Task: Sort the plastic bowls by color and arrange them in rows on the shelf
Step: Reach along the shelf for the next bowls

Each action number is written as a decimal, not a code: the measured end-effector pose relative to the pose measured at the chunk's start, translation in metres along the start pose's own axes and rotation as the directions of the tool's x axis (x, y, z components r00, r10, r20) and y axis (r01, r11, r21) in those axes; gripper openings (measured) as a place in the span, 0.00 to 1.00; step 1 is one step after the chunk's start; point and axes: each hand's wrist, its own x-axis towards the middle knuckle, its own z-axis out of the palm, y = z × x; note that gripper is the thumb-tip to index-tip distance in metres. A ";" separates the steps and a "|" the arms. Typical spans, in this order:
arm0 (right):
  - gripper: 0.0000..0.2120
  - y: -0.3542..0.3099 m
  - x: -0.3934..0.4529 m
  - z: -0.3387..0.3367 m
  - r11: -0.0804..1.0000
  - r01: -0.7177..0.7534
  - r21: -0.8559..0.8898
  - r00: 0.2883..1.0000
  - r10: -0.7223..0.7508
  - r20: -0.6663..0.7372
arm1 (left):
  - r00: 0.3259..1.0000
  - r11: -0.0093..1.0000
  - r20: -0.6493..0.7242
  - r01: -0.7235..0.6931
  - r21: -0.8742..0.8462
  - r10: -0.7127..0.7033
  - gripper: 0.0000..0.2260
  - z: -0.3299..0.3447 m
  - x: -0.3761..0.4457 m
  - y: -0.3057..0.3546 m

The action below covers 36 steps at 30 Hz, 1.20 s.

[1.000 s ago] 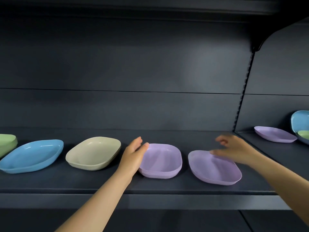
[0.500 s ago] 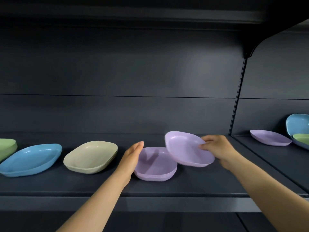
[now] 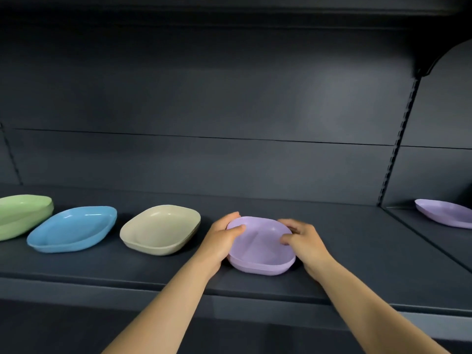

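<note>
Seating the purple stack [image 3: 260,247] is the step in hand: your left hand [image 3: 219,238] curls its fingers [image 3: 236,228] over the left rim, and your right hand [image 3: 305,242] pinches the right rim, so both grip the stack as it rests on the shelf [image 3: 357,272], just right of the beige bowl [image 3: 161,228]. Further left sit the blue bowl [image 3: 72,228] and the green bowl [image 3: 23,215]. I judge the purples here are nested; next you likely need to let go and reach right for the lone purple bowl [image 3: 444,213] in the neighbouring bay.
</note>
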 end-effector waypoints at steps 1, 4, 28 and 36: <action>0.20 0.001 0.001 0.000 1.000 0.005 0.007 1.000 -0.005 0.007 | 1.000 1.000 0.005 0.001 0.013 -0.001 0.20 0.000 0.002 -0.001; 0.23 0.002 0.003 -0.001 1.000 0.014 -0.010 0.999 -0.013 0.048 | 1.000 0.999 0.013 -0.008 0.046 0.007 0.22 -0.001 0.006 -0.005; 0.26 0.069 -0.082 -0.356 0.153 0.117 -0.981 0.965 -0.253 0.075 | 0.887 0.420 0.330 -0.447 0.790 0.322 0.26 0.278 -0.032 0.063; 0.27 0.107 -0.078 -0.484 0.155 0.153 -0.976 0.952 -0.288 0.103 | 0.913 0.467 0.250 -0.383 0.797 0.322 0.27 0.412 -0.020 0.067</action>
